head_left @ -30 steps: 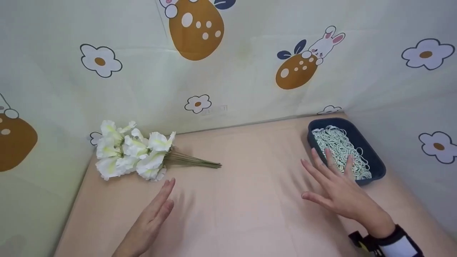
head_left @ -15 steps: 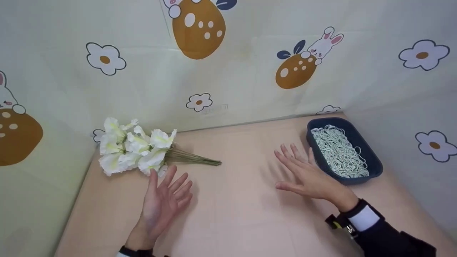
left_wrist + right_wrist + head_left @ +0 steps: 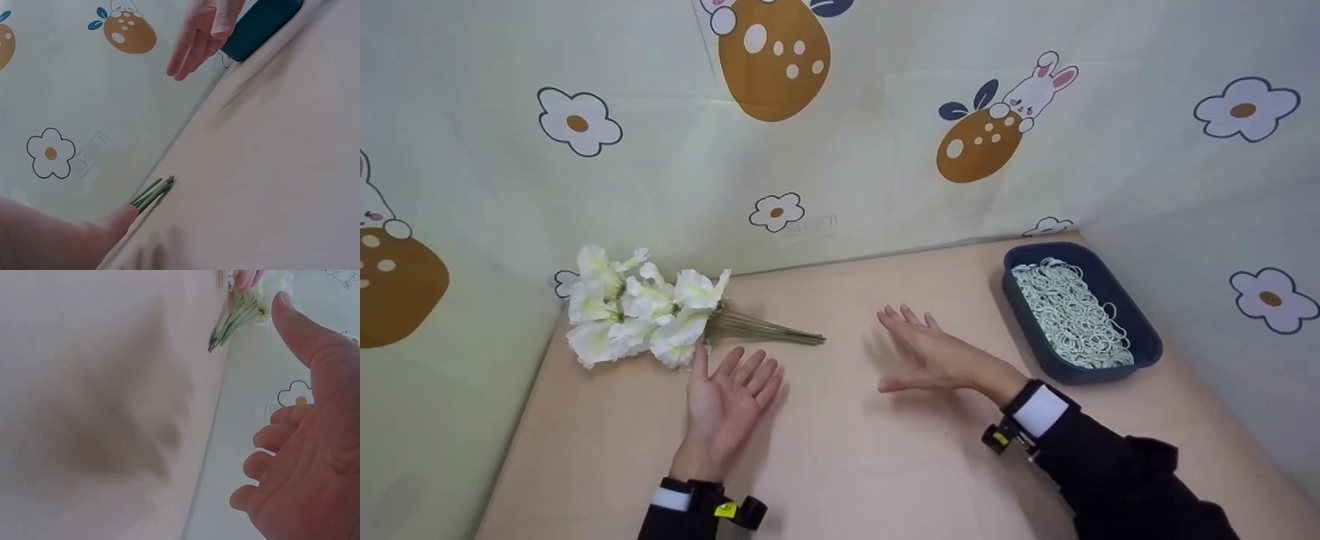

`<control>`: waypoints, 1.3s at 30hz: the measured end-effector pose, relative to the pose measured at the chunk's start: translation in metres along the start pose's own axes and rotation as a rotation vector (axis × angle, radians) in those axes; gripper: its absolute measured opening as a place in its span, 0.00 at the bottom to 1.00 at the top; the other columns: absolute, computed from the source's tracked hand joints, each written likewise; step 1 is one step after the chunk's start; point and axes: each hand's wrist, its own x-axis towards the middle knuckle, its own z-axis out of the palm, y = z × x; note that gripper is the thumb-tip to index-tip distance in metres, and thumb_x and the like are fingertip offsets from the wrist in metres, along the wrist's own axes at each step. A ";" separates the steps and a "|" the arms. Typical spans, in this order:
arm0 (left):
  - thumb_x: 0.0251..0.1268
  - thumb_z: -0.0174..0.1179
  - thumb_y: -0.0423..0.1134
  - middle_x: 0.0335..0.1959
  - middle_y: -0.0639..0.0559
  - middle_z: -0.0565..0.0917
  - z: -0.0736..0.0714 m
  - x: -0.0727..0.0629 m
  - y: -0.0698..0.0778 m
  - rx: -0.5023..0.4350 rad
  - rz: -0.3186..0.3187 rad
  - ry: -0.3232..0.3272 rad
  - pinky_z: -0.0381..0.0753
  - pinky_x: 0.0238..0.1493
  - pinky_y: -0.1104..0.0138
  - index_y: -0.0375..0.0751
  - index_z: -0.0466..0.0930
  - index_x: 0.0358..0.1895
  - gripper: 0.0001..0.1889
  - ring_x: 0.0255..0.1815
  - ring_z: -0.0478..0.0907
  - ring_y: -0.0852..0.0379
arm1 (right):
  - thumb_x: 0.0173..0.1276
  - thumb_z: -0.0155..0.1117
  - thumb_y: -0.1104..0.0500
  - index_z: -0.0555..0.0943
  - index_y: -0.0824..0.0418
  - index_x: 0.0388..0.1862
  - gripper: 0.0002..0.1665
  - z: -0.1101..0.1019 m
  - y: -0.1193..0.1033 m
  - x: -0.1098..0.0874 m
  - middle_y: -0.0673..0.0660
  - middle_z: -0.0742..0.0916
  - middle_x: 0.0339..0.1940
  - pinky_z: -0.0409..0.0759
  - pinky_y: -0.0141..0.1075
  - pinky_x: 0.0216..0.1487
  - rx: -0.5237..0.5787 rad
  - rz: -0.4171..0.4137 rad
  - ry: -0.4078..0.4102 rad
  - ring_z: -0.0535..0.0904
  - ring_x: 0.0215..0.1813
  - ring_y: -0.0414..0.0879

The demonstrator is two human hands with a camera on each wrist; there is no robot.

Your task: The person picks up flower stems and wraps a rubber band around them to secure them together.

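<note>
My left hand is held palm up with fingers spread, just in front of a bunch of white artificial flowers. The bunch lies on its side, its green stems pointing right. In the left wrist view, the stem ends show beyond the thumb. Over the middle of the table, my right hand has its fingers extended and its thumb apart, holding nothing. A dark blue tray to its right contains many pale green loops, like thin rings or bands.
A light peach cloth covers the table. Behind it and at both sides hang pale curtains printed with rabbits and flowers. The tray sits near the back right edge. Each wrist wears a black strap with a small camera.
My right hand has moved left, away from the tray toward the table's middle. My left hand has turned palm up and shifted right. Flowers and tray stay put.
</note>
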 end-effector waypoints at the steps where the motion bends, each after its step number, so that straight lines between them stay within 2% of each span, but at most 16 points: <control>1: 0.76 0.31 0.70 0.82 0.35 0.35 0.001 0.003 -0.001 -0.007 0.003 0.007 0.49 0.78 0.50 0.44 0.22 0.81 0.47 0.82 0.39 0.38 | 0.63 0.70 0.33 0.48 0.63 0.83 0.65 0.002 -0.003 0.003 0.62 0.50 0.82 0.36 0.59 0.78 0.008 -0.004 -0.014 0.38 0.82 0.57; 8: 0.76 0.34 0.70 0.82 0.36 0.35 -0.002 0.023 -0.005 -0.030 -0.003 0.064 0.48 0.79 0.53 0.41 0.22 0.80 0.49 0.82 0.39 0.39 | 0.65 0.69 0.33 0.47 0.63 0.83 0.63 0.015 -0.019 0.023 0.63 0.50 0.83 0.39 0.56 0.79 0.034 -0.021 -0.082 0.40 0.83 0.57; 15: 0.76 0.40 0.67 0.82 0.38 0.35 -0.008 0.040 -0.003 -0.078 0.010 0.094 0.46 0.79 0.55 0.40 0.22 0.80 0.50 0.82 0.39 0.41 | 0.66 0.66 0.32 0.47 0.62 0.83 0.63 0.020 -0.026 0.051 0.61 0.50 0.83 0.40 0.52 0.80 0.050 0.022 -0.154 0.42 0.83 0.57; 22: 0.79 0.45 0.59 0.81 0.36 0.43 -0.005 0.062 0.001 -0.021 0.050 0.121 0.50 0.78 0.57 0.36 0.31 0.81 0.45 0.81 0.46 0.42 | 0.66 0.65 0.31 0.48 0.62 0.83 0.62 0.023 -0.028 0.081 0.60 0.52 0.83 0.43 0.49 0.80 0.016 0.071 -0.193 0.43 0.83 0.56; 25: 0.80 0.45 0.55 0.81 0.36 0.42 -0.008 0.070 0.004 -0.010 0.073 0.138 0.52 0.78 0.57 0.37 0.32 0.81 0.43 0.81 0.46 0.43 | 0.67 0.65 0.31 0.49 0.61 0.83 0.61 0.026 -0.029 0.089 0.60 0.52 0.83 0.44 0.48 0.80 0.007 0.092 -0.221 0.44 0.83 0.55; 29: 0.80 0.46 0.51 0.82 0.39 0.38 -0.012 0.078 0.010 -0.066 0.097 0.161 0.51 0.78 0.58 0.40 0.32 0.81 0.41 0.82 0.42 0.45 | 0.67 0.65 0.31 0.51 0.61 0.83 0.60 0.031 -0.034 0.098 0.61 0.54 0.82 0.46 0.49 0.79 0.000 0.088 -0.237 0.46 0.82 0.55; 36: 0.81 0.45 0.46 0.79 0.41 0.49 -0.014 0.085 0.012 -0.184 0.144 0.147 0.54 0.77 0.56 0.49 0.50 0.81 0.30 0.80 0.49 0.46 | 0.68 0.63 0.31 0.51 0.63 0.82 0.59 0.036 -0.048 0.109 0.62 0.54 0.82 0.44 0.52 0.79 -0.052 0.050 -0.241 0.45 0.83 0.56; 39: 0.81 0.45 0.46 0.79 0.42 0.49 -0.011 0.087 0.012 -0.232 0.146 0.144 0.51 0.78 0.56 0.48 0.48 0.81 0.31 0.81 0.46 0.47 | 0.68 0.63 0.31 0.50 0.63 0.82 0.60 0.038 -0.053 0.112 0.62 0.53 0.82 0.44 0.54 0.79 -0.084 0.042 -0.237 0.43 0.83 0.57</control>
